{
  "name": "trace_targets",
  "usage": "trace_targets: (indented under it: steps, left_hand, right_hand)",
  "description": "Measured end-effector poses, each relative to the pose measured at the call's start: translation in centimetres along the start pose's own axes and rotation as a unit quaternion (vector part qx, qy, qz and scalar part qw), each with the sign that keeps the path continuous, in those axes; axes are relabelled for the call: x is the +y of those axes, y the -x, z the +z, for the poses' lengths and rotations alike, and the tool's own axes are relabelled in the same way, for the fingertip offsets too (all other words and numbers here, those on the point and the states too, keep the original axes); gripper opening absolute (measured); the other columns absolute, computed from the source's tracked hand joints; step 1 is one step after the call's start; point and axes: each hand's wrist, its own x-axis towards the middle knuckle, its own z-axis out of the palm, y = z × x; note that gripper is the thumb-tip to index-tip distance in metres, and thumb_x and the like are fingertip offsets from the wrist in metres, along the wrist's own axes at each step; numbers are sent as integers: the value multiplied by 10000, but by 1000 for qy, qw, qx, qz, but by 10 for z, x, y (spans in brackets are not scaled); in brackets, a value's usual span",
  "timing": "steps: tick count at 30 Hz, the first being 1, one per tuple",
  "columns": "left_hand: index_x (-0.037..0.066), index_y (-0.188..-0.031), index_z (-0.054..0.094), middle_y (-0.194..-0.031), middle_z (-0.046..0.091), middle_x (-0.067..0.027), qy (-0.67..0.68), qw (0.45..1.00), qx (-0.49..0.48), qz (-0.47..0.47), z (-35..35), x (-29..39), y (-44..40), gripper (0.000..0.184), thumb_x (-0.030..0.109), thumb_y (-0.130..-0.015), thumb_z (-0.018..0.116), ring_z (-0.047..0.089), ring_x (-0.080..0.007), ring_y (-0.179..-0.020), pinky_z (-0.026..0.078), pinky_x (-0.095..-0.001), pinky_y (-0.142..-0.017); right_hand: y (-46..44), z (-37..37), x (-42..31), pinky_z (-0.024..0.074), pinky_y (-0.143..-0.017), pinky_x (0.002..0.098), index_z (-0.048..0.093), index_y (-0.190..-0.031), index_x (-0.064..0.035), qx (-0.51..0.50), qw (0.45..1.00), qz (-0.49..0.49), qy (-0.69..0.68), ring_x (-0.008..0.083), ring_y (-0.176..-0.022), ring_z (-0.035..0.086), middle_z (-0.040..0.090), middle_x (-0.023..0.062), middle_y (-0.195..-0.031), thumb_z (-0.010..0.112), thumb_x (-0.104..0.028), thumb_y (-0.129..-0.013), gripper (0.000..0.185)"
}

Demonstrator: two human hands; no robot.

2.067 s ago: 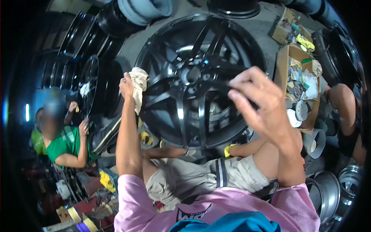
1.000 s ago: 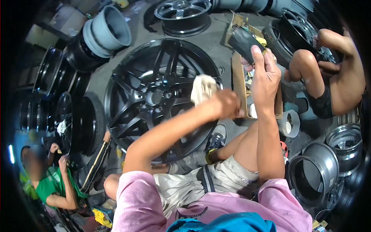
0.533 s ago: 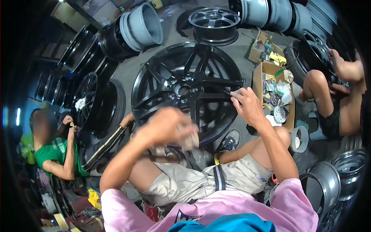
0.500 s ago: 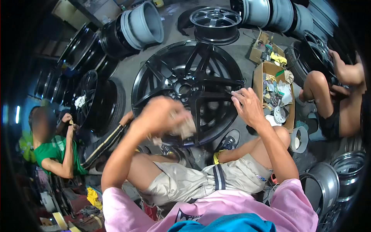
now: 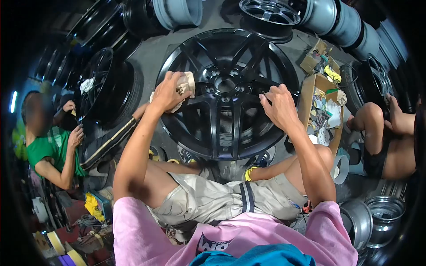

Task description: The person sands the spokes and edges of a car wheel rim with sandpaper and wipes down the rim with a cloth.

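Left hand [image 5: 168, 91] grasps a cloth [image 5: 187, 84] at the wheel [image 5: 214, 126]'s rim.
Right hand [image 5: 282, 109] curls over the opposite side; cannot tell if it grasps anything.

A large, glossy black wheel [image 5: 225, 94] with paired spokes, an open centre and smaller holes around it lies face up; a crumpled cream cloth [image 5: 188, 83] is bunched in the left hand [image 5: 168, 93] at the wheel's left side
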Motion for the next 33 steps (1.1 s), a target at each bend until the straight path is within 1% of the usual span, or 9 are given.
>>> trace_targets:
  steps: [6,14,16,22,24,25,28,30,33]
  left_hand:
    - [105,-1344,664,-1279,744,-184,-46,994,-82,-59,-14,-20,2,535,305,-898,883,708,-445,-1212,569,-534,-1028]
    - [81,-1298,702,-1209,780,-229,54,998,-32,-10,-53,-41,30,430,159,-887,801,743,-458,-1145,581,-522,-963]
    - [64,-1266,727,-1129,795,-258,132,981,-55,-135,-71,-53,47,403,157,-878,774,762,-456,-1105,580,-497,-945]
    - [3,-1210,750,-1096,790,-279,32,962,-15,-270,-67,-112,111,413,237,-872,785,770,-453,-1054,584,-485,-930]
    - [-2,-1286,762,-1159,798,-260,13,957,-34,-288,-60,-118,122,440,201,-895,752,775,-395,-1123,576,-450,-1014]
    - [10,-1345,754,-1246,786,-251,110,953,-49,-277,-63,-101,121,454,194,-930,741,755,-354,-1206,555,-429,-1076]
    - [-9,-1470,711,-1489,711,-214,268,909,-75,-311,-57,-67,113,487,256,-1061,714,644,-273,-1429,455,-378,-1237]
    - [-54,-1447,712,-1532,681,-214,324,918,-19,-228,-22,-83,113,569,389,-1090,730,596,-289,-1482,428,-374,-1254]
    - [-99,-1431,702,-1582,633,-233,286,923,-92,-239,-18,-84,112,693,497,-1078,728,558,-322,-1514,377,-390,-1291]
  right_hand:
    - [-20,17,-8,571,-862,525,845,-931,18,2,999,-11,-42,404,-954,675,722,190,-910,775,-275,-1004,310]
    - [-26,16,-9,558,-867,494,823,-1064,9,21,996,-57,-61,390,-966,674,731,175,-967,726,-206,-1049,236]
    - [-21,4,-11,544,-843,501,807,-1013,19,-9,997,-35,-73,385,-964,667,712,166,-938,723,-187,-1049,226]
    - [-11,-25,-9,483,-739,438,761,-1064,45,12,986,13,-168,339,-746,593,555,193,-809,691,-181,-1102,239]
    - [-11,-31,-14,462,-689,395,751,-1078,52,61,967,85,-234,265,-692,539,503,153,-787,687,-170,-1110,233]
    - [-12,-31,-11,440,-658,371,743,-1079,54,87,962,85,-243,213,-677,490,470,122,-781,684,-156,-1118,221]
    - [-16,-31,9,457,-682,381,725,-1069,56,99,972,94,-191,261,-697,510,523,130,-813,689,-147,-1119,213]
    - [-17,-32,8,464,-690,388,720,-1059,61,114,977,69,-169,277,-708,527,547,137,-832,694,-148,-1115,217]
    - [-16,-32,1,479,-710,398,719,-1048,67,120,980,35,-155,302,-733,566,595,151,-870,704,-147,-1106,223]
